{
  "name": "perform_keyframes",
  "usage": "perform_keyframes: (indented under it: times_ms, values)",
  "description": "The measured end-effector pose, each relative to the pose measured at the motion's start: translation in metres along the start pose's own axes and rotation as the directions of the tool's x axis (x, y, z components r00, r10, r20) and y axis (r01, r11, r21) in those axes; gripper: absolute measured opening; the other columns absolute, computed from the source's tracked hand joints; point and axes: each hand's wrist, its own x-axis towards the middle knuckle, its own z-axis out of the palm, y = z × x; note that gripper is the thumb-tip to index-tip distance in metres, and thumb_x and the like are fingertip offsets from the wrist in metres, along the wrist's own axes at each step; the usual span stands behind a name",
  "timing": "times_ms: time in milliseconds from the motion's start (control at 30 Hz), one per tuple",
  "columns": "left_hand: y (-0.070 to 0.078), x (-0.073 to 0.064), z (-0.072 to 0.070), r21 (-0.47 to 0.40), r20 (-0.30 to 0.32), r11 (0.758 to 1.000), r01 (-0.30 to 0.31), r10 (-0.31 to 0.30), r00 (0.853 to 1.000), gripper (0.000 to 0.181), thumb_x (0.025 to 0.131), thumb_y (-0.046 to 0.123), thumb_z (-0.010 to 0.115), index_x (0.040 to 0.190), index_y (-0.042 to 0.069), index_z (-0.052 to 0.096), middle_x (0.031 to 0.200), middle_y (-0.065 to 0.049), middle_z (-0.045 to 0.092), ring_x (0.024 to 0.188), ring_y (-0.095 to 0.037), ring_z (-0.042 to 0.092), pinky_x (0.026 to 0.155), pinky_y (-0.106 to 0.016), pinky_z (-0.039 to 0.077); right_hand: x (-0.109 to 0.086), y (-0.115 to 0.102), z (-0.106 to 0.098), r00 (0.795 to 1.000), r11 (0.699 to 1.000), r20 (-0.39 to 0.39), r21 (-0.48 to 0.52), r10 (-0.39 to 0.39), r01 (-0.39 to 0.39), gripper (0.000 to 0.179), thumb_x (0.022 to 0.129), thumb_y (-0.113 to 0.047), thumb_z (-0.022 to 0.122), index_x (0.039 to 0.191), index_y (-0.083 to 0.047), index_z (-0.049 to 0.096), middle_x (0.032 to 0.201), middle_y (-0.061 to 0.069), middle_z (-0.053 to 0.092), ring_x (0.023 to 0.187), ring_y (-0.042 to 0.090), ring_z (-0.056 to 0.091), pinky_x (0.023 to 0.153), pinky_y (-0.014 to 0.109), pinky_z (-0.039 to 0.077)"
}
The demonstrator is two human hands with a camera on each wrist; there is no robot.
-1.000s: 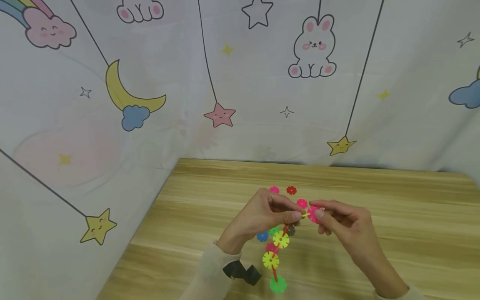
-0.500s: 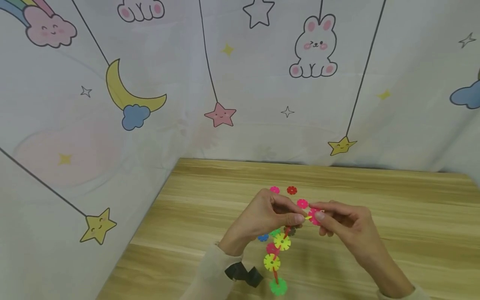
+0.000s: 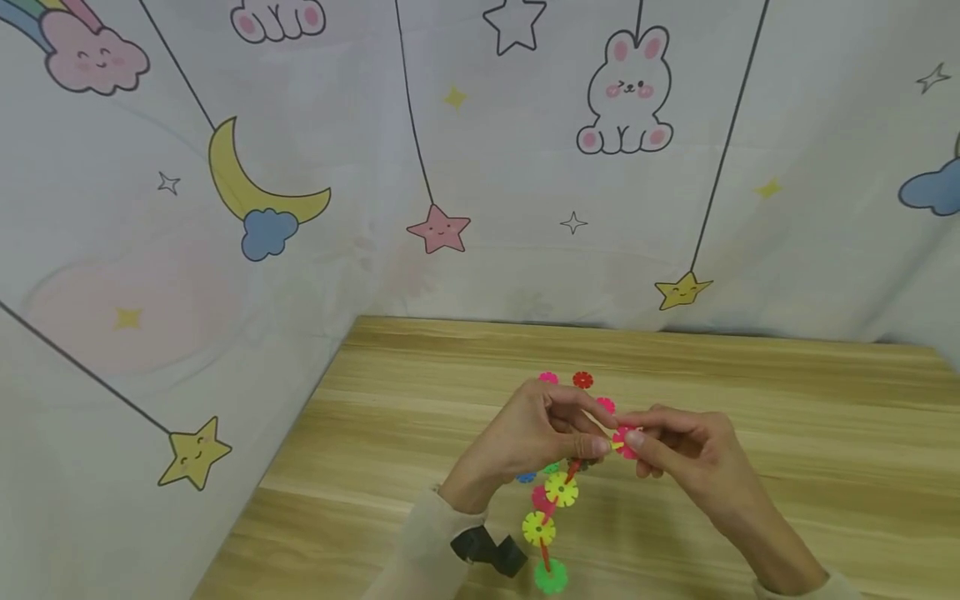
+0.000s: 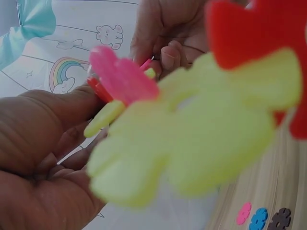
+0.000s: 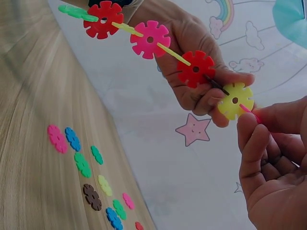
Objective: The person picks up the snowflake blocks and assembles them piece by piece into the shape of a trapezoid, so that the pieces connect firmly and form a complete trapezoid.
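My left hand [image 3: 525,442] pinches the end of a chain of notched plastic discs; the chain hangs down beside the wrist toward a green disc [image 3: 551,575]. In the right wrist view, its red disc [image 5: 195,69] and the yellow end disc [image 5: 235,100] are at the left fingers. My right hand [image 3: 693,450] pinches a pink disc [image 3: 624,442] between thumb and fingers. Seen edge-on from the right wrist, that pink disc meets the yellow disc's rim at a notch. Large yellow discs [image 4: 201,143] of the chain fill the left wrist view, blurred.
Loose discs lie on the wooden table [image 3: 375,425], among them a red disc [image 3: 582,380] behind the hands and a brown disc [image 5: 92,197]. A patterned white cloth [image 3: 495,275] stands behind the table. A black strap [image 3: 487,550] is around the left wrist.
The pink disc has moved slightly down and left against the yellow one, and both hands have drawn closer together. The hanging chain has swung a little.
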Motion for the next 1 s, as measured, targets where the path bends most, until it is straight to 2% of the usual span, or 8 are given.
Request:
perform_keyframes:
  times_ms: [100, 333, 533, 633, 767, 833, 900, 1000]
  values:
    - [0.0, 0.0, 0.0, -0.011, -0.008, 1.0, 0.005, -0.005, 1.0, 0.017, 0.093, 0.003, 0.082, 0.111, 0.003, 0.079, 0.094, -0.026, 0.08, 0.076, -0.011, 0.077, 0.072, -0.026, 0.063, 0.001, 0.0, 0.0, 1.0, 1.0, -0.001, -0.017, 0.006, -0.006, 0.024, 0.103, 0.008, 0.063, 0.123, 0.006, 0.075, 0.086, -0.004, 0.07, 0.068, 0.017, 0.065, 0.065, 0.03, 0.059]
    - [-0.001, 0.002, 0.001, -0.034, -0.056, 0.999, 0.041, -0.043, 0.997, 0.027, 0.096, 0.012, 0.082, 0.122, 0.009, 0.078, 0.097, -0.009, 0.083, 0.081, -0.011, 0.079, 0.07, -0.025, 0.06, 0.004, -0.004, -0.005, 0.998, 0.999, -0.035, 0.019, 0.047, -0.046, 0.027, 0.105, 0.005, 0.061, 0.132, 0.007, 0.066, 0.092, -0.002, 0.075, 0.074, 0.016, 0.071, 0.069, 0.028, 0.06]
    - [-0.002, 0.004, 0.002, -0.041, -0.008, 0.998, 0.055, -0.056, 0.998, 0.033, 0.099, 0.014, 0.079, 0.131, 0.011, 0.075, 0.109, -0.008, 0.082, 0.091, -0.016, 0.082, 0.082, -0.034, 0.066, 0.0, -0.004, -0.006, 0.992, 0.997, -0.113, 0.063, 0.047, -0.04, 0.02, 0.102, 0.009, 0.064, 0.121, 0.008, 0.069, 0.089, -0.001, 0.075, 0.072, 0.016, 0.069, 0.066, 0.028, 0.059]
    - [-0.003, 0.004, 0.003, -0.048, 0.006, 0.997, 0.064, -0.064, 0.998, 0.033, 0.101, 0.016, 0.076, 0.135, 0.013, 0.073, 0.113, -0.005, 0.081, 0.087, -0.016, 0.079, 0.076, -0.032, 0.064, 0.0, -0.004, -0.003, 0.991, 0.996, -0.124, 0.071, 0.056, -0.048, 0.018, 0.1, 0.009, 0.066, 0.117, 0.007, 0.071, 0.081, 0.0, 0.071, 0.067, 0.017, 0.066, 0.062, 0.029, 0.057]
    - [-0.003, 0.004, 0.005, -0.061, 0.011, 0.996, 0.064, -0.063, 0.998, 0.029, 0.104, 0.016, 0.073, 0.133, 0.013, 0.072, 0.1, -0.007, 0.08, 0.069, -0.015, 0.065, 0.062, -0.026, 0.053, 0.0, -0.002, 0.003, 0.994, 0.995, -0.088, 0.087, 0.066, -0.058, 0.016, 0.1, 0.009, 0.066, 0.115, 0.006, 0.072, 0.075, -0.002, 0.066, 0.063, 0.02, 0.063, 0.06, 0.031, 0.057]
    - [-0.004, 0.004, 0.005, -0.07, 0.007, 0.996, 0.06, -0.059, 0.998, 0.027, 0.104, 0.013, 0.071, 0.131, 0.012, 0.073, 0.092, -0.009, 0.078, 0.064, -0.016, 0.058, 0.059, -0.025, 0.049, 0.0, 0.0, 0.006, 0.996, 0.993, -0.065, 0.105, 0.061, -0.054, 0.015, 0.101, 0.009, 0.065, 0.115, 0.007, 0.071, 0.075, -0.003, 0.065, 0.062, 0.022, 0.062, 0.059, 0.033, 0.057]
    - [-0.004, 0.003, 0.005, -0.064, -0.005, 0.996, 0.062, -0.062, 0.998, 0.026, 0.104, 0.011, 0.072, 0.129, 0.013, 0.074, 0.087, -0.009, 0.078, 0.062, -0.016, 0.057, 0.058, -0.024, 0.047, 0.001, 0.002, 0.008, 0.997, 0.992, -0.056, 0.114, 0.058, -0.052, 0.015, 0.102, 0.008, 0.064, 0.115, 0.007, 0.07, 0.076, -0.003, 0.066, 0.062, 0.022, 0.062, 0.058, 0.033, 0.057]
    - [-0.004, 0.002, 0.002, -0.035, -0.033, 0.997, 0.067, -0.068, 0.997, 0.025, 0.103, 0.011, 0.072, 0.128, 0.016, 0.075, 0.085, -0.009, 0.079, 0.062, -0.017, 0.063, 0.057, -0.024, 0.048, 0.003, 0.007, 0.008, 0.996, 0.993, -0.069, 0.111, 0.058, -0.051, 0.013, 0.106, 0.005, 0.06, 0.114, 0.009, 0.069, 0.08, -0.001, 0.07, 0.065, 0.02, 0.066, 0.058, 0.032, 0.057]
